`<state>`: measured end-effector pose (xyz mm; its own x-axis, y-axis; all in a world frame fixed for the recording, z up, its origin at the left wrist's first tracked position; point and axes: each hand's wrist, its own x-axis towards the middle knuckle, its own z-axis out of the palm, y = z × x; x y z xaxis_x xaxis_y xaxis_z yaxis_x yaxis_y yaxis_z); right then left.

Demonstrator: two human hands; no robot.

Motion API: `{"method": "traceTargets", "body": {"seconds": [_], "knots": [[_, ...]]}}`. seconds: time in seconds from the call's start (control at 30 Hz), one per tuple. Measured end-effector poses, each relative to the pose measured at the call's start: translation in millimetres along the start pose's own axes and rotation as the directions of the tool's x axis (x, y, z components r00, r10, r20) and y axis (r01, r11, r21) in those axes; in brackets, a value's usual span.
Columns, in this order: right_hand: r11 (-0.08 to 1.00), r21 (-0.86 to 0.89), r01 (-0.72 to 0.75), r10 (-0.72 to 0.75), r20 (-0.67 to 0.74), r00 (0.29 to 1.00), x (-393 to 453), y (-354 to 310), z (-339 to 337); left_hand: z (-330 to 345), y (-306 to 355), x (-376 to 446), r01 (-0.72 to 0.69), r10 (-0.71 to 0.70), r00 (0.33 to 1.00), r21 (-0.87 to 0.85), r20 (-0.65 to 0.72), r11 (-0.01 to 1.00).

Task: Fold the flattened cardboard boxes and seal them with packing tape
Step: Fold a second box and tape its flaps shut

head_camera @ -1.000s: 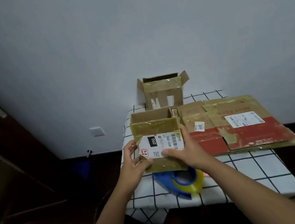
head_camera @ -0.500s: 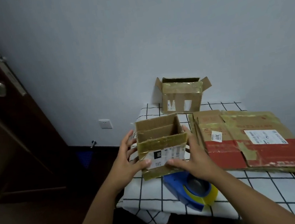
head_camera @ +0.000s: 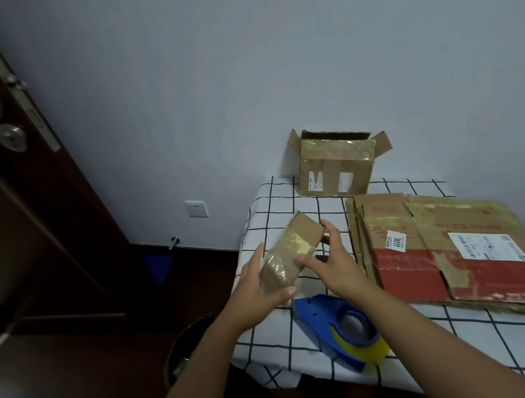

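Observation:
I hold a small brown cardboard box [head_camera: 293,244], wrapped in yellowish tape, tilted above the table's left side. My left hand [head_camera: 253,299] grips its near end, with the thumb underneath and the fingers along its left side. My right hand [head_camera: 336,269] holds its right side, thumb on the top face and fingers reaching past the far end. A blue tape dispenser [head_camera: 336,325] with a yellowish roll lies on the table just below my hands. Flattened brown and red cardboard boxes [head_camera: 458,241] are stacked to the right.
An open-topped cardboard box [head_camera: 337,169] stands at the back against the wall. The table carries a white cloth with a black grid [head_camera: 288,338]. A dark bin [head_camera: 186,347] sits on the floor at the left, and a dark door [head_camera: 6,197] is beyond it.
The small box has been turned over and tilted, so its open top and white label no longer face me. My view has swung left, showing more of the door.

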<state>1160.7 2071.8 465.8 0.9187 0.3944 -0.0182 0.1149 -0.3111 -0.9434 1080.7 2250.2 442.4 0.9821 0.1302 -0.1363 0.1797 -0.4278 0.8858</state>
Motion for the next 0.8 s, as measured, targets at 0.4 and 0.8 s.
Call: {"method": "traceTargets", "body": {"seconds": [0.4,0.8], "knots": [[0.976,-0.020,0.218,-0.217,0.060,0.974,9,-23,2,-5,9,41,-0.076,0.081,0.932,0.027,-0.353,0.997],[0.992,0.112,-0.055,0.043,0.111,0.993,50,-4,-10,-25,-7,44,0.005,-0.072,0.992,-0.519,-0.108,0.855]]}}
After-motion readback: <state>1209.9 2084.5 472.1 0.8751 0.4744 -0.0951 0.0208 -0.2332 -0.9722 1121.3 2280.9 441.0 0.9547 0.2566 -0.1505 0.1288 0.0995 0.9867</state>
